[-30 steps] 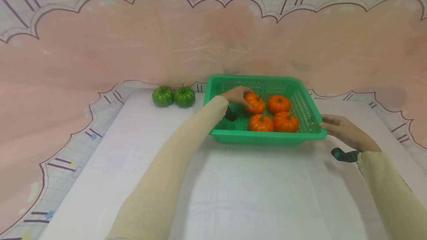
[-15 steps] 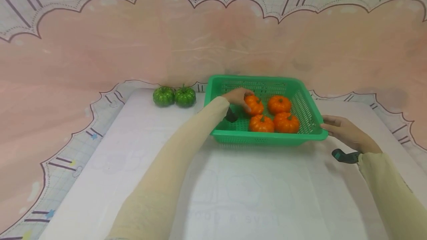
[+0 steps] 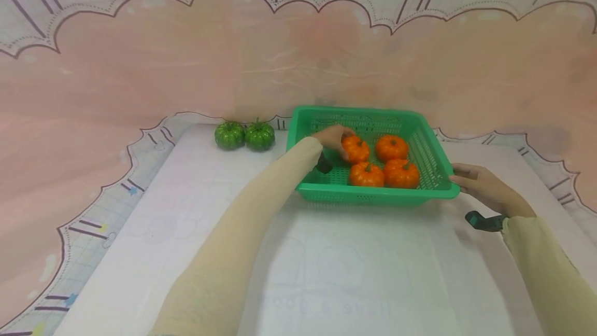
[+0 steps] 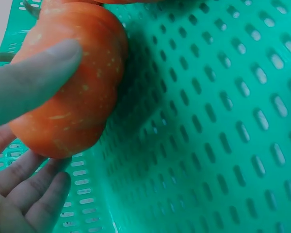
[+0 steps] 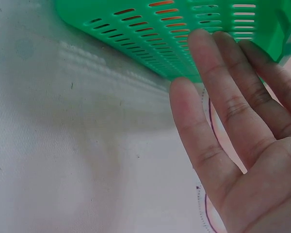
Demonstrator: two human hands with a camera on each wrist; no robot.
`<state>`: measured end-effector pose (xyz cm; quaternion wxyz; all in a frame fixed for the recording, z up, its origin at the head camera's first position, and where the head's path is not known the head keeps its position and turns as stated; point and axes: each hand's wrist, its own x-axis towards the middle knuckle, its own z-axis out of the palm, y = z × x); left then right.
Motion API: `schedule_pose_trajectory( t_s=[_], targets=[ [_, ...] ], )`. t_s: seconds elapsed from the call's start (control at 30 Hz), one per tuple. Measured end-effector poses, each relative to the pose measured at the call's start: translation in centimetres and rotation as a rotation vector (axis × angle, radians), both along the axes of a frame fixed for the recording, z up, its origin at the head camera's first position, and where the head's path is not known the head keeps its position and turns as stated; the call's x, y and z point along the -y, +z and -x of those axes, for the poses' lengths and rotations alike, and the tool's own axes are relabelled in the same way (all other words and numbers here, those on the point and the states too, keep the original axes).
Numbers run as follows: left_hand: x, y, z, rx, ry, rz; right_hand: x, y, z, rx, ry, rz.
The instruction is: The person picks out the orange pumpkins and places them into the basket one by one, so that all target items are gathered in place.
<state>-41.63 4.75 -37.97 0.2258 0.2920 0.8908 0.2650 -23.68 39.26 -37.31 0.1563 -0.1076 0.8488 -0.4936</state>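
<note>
A green plastic basket (image 3: 373,194) holds several small orange pumpkins. My left hand (image 3: 332,136) reaches over its left side, thumb and fingers around the leftmost pumpkin (image 3: 356,150). In the left wrist view the thumb lies across this pumpkin (image 4: 82,97), and the other fingers show at its lower edge, partly hidden behind it. Another pumpkin (image 3: 392,148) sits to its right, with two more in front. At the basket's right front corner is my right hand (image 3: 482,185); its fairly straight fingers (image 5: 223,92) reach up to the perforated side wall.
Two green pumpkins (image 3: 229,135) stand side by side on the white table (image 3: 186,211), left of the basket. Behind the table hangs a pink patterned cloth (image 3: 298,61). Each wrist wears a small dark device (image 3: 485,221).
The left thumb and fingers have shifted slightly left, and more of the leftmost pumpkin shows, now a little lower and more upright. My right hand keeps its place at the basket corner.
</note>
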Motion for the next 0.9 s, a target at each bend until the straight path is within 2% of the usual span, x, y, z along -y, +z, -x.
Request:
schedule_pose_trajectory(
  t_s=[0.13,0.3,0.4,0.6,0.73,0.9],
  targets=[
    [-0.2,-0.3,-0.1,-0.013,-0.008,0.018,0.0,0.0,-0.3,0.009,-0.007,-0.023],
    [-0.1,0.5,-1.0,-0.032,-0.015,0.06,0.1,0.2,-0.2,0.032,-0.048,-0.096],
    [0.0,0.8,-1.1,-0.036,-0.018,0.066,0.3,0.3,0.0,0.034,-0.065,-0.14],
    [0.1,0.6,-0.8,0.009,-0.018,0.012,0.3,0.3,0.1,0.031,-0.07,-0.191],
    [0.3,0.9,-0.7,0.05,-0.022,-0.053,0.2,0.2,0.1,0.033,-0.072,-0.161],
    [0.4,1.2,-0.7,0.063,-0.036,-0.132,0.1,0.1,0.3,0.034,-0.067,-0.136]
  ],
)
